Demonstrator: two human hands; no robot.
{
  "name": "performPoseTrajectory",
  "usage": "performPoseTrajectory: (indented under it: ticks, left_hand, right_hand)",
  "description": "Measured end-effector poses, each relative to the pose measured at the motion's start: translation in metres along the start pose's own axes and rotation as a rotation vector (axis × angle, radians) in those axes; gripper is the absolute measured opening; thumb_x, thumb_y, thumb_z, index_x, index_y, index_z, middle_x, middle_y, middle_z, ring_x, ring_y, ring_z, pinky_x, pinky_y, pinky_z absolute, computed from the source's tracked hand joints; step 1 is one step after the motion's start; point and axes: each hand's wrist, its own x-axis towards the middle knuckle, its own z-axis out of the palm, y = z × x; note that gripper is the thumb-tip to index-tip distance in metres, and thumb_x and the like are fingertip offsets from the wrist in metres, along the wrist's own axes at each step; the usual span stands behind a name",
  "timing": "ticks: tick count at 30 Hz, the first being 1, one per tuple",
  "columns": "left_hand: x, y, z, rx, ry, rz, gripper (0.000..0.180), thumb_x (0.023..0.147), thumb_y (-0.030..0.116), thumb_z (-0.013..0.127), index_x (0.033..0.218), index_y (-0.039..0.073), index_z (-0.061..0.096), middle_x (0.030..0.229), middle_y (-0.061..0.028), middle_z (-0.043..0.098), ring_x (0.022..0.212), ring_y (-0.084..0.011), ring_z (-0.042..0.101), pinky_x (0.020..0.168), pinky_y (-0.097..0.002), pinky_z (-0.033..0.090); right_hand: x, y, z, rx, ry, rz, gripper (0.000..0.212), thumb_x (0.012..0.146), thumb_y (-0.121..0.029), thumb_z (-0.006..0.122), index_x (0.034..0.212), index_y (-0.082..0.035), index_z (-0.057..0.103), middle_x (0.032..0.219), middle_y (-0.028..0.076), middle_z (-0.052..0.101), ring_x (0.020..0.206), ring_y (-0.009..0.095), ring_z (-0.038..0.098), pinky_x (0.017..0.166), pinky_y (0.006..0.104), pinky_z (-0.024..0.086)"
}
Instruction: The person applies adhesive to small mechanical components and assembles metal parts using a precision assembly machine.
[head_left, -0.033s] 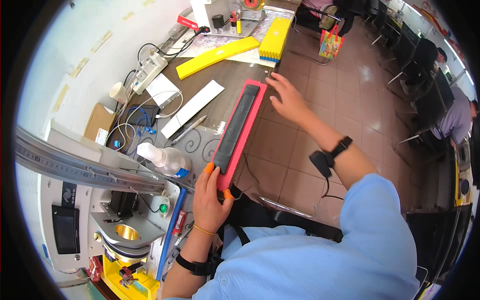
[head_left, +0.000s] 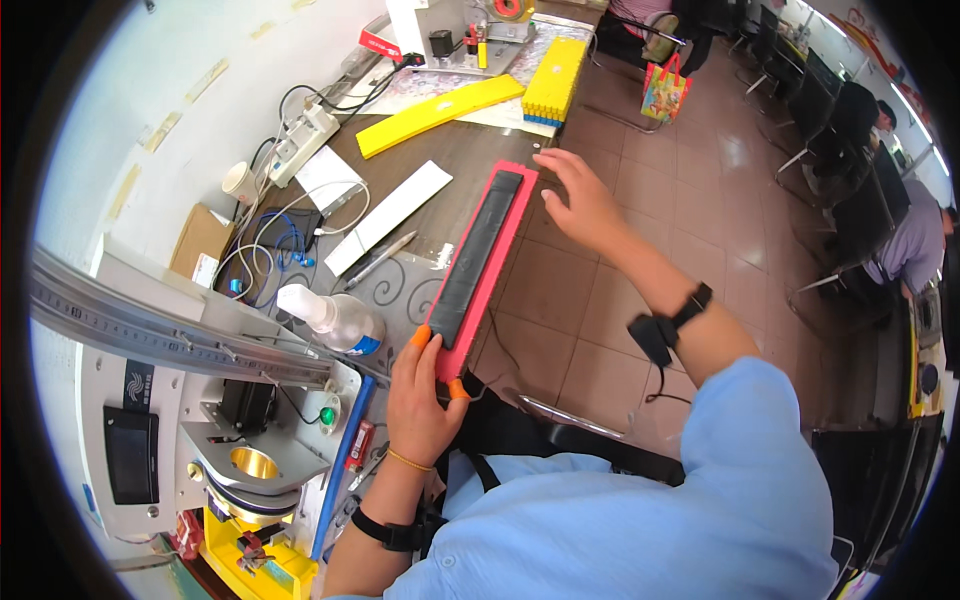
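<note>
A long narrow red board [head_left: 513,222] lies slantwise along the table's right edge, with a black strip [head_left: 480,258] running lengthwise on top of it. My left hand [head_left: 425,412] grips the board's near end, its fingers at the left side and the thumb at the near edge; orange covers sit on a fingertip and the thumb tip. Beyond the far end, just to the right, my right hand [head_left: 585,205] hovers with fingers apart and nothing in it.
Left of the board stand a clear spray bottle [head_left: 335,318], a pen [head_left: 380,262] and a white strip [head_left: 390,218]. Yellow strips [head_left: 440,115] and a yellow stack [head_left: 556,80] lie farther back. A machine with a metal rail [head_left: 180,325] occupies the left; a power strip [head_left: 303,145] trails cables.
</note>
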Motion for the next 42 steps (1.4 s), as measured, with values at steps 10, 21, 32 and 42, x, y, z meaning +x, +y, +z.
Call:
performPoseTrajectory:
  ticks: [10,21,32,42]
  left_hand:
    - [-0.005,-0.002,0.000,0.023,0.009,-0.025,0.063,0.071,0.006,0.068,0.131,0.001,0.050,0.137,-0.0191,0.048,0.124,-0.0368,0.048,0.105,-0.0429,0.040]
    - [-0.005,-0.003,0.001,-0.012,0.035,0.001,0.061,0.071,0.008,0.068,0.129,0.001,0.051,0.136,-0.0181,0.048,0.124,-0.0368,0.048,0.105,-0.0427,0.041]
    - [-0.004,-0.003,0.001,-0.023,0.043,-0.001,0.060,0.071,0.008,0.068,0.129,0.001,0.051,0.135,-0.0184,0.049,0.123,-0.0368,0.049,0.105,-0.0426,0.041]
    - [-0.003,-0.001,0.000,-0.041,0.038,-0.031,0.060,0.071,0.009,0.068,0.129,0.004,0.051,0.137,-0.0205,0.047,0.122,-0.0384,0.049,0.103,-0.0428,0.042]
  right_hand:
    - [-0.005,-0.257,-0.101,2.230,-0.909,-0.223,0.048,0.094,-0.036,0.057,0.120,0.004,0.050,0.106,0.021,0.060,0.104,0.036,0.058,0.087,0.0463,0.043]
    - [-0.021,-0.306,-0.101,2.691,-0.712,-0.277,0.033,0.090,-0.030,0.053,0.097,0.002,0.052,0.096,0.014,0.056,0.090,0.026,0.056,0.080,0.0396,0.043]
    - [-0.018,-0.288,-0.094,2.537,-0.972,-0.329,0.036,0.089,-0.032,0.054,0.097,0.003,0.052,0.093,0.012,0.056,0.090,0.025,0.055,0.078,0.0379,0.042]
    - [-0.008,-0.281,-0.088,2.551,-0.936,-0.355,0.039,0.089,-0.035,0.054,0.099,0.003,0.053,0.094,0.012,0.056,0.091,0.024,0.054,0.083,0.0378,0.040]
